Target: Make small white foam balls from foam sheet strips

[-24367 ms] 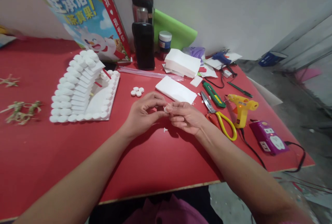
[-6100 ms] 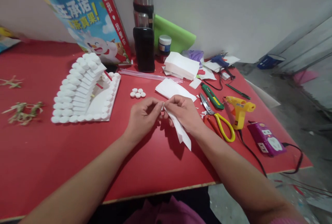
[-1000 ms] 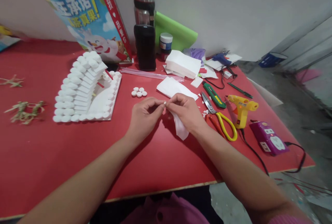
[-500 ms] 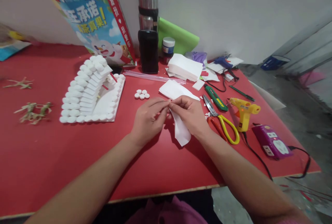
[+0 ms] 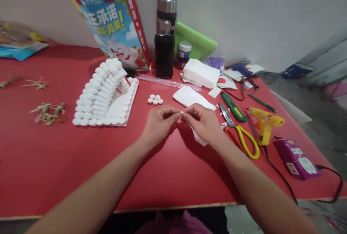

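Observation:
My left hand [image 5: 158, 125] and my right hand [image 5: 207, 125] meet over the middle of the table, thumbs and forefingers pinched together. A tiny white end shows between the fingertips. It seems to belong to the white paper strip [image 5: 200, 140], whose lower part hangs below my right hand; the stretch between is hidden by that hand. Just beyond my left hand lies a small cluster of white discs [image 5: 155, 100]. Folded white paper [image 5: 191, 96] lies behind my right hand. Farther left stands a white stepped model [image 5: 100, 94], edged with rows of similar discs.
Right of my hands lie scissors [image 5: 245, 140], a green utility knife [image 5: 233, 107], a yellow glue gun [image 5: 264, 122] and a purple power socket box [image 5: 295, 158] with cables. A phone [image 5: 164, 56] and a flask [image 5: 166, 13] stand at the back. Straw figures [image 5: 48, 113] lie left.
The view has turned slightly left, so everything sits farther right. The paper strip, which hung beside my right hand, is now mostly covered by it. Both hands keep their pinch.

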